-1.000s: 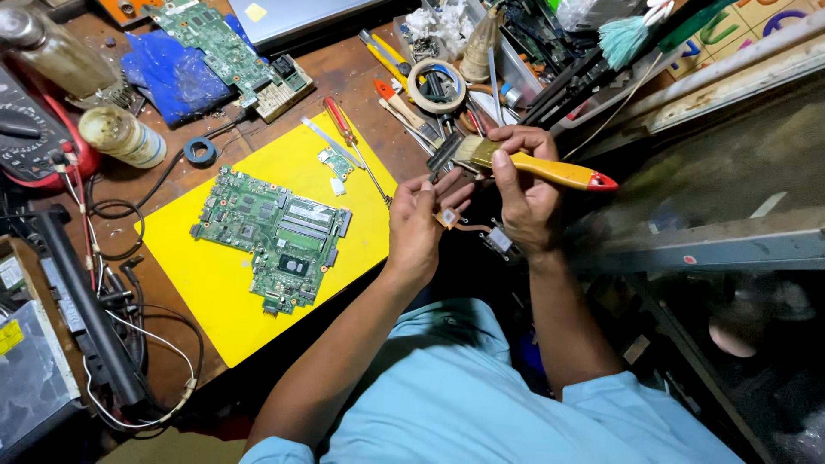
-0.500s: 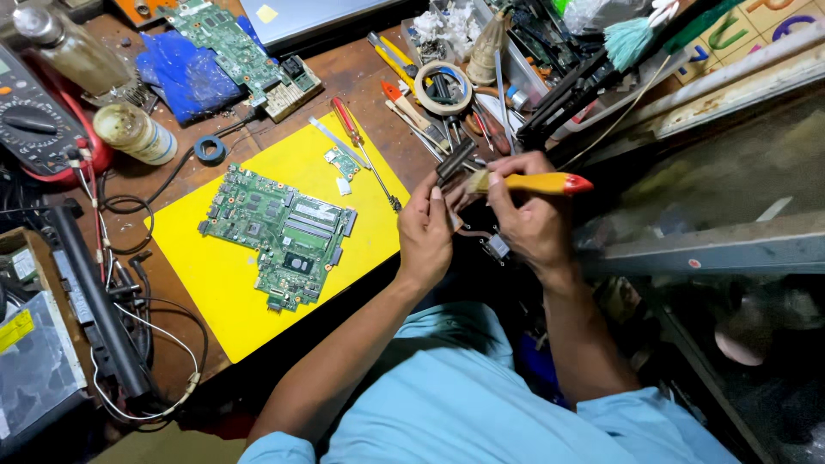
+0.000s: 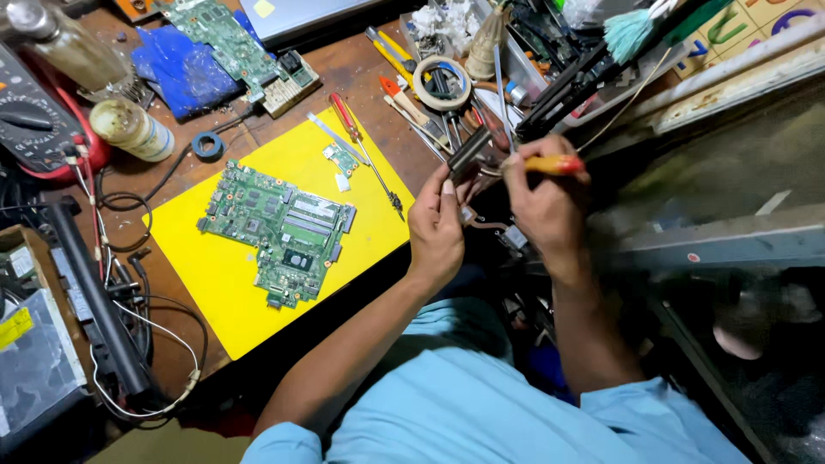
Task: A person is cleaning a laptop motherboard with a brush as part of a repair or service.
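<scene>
My left hand (image 3: pixel 438 225) holds a small dark metal cooling part (image 3: pixel 471 153) up over the bench's right edge, and a bent copper pipe (image 3: pixel 483 223) hangs from it. My right hand (image 3: pixel 537 202) grips a brush with an orange-yellow handle (image 3: pixel 554 163), whose head sits against the part. A green laptop circuit board (image 3: pixel 279 228) lies on a yellow mat (image 3: pixel 215 292) to the left of both hands, untouched.
A red-handled screwdriver (image 3: pixel 357 137) and a small green board (image 3: pixel 344 159) lie on the mat's far side. Behind them are a tape roll (image 3: pixel 441 83), loose hand tools, a second circuit board (image 3: pixel 228 39) and a blue cloth (image 3: pixel 176 69). A multimeter (image 3: pixel 34 120), a bottle (image 3: pixel 133 129) and cables crowd the left.
The brush has shifted a little to the left against the part and both hands have drawn closer together. The board on the mat has not moved.
</scene>
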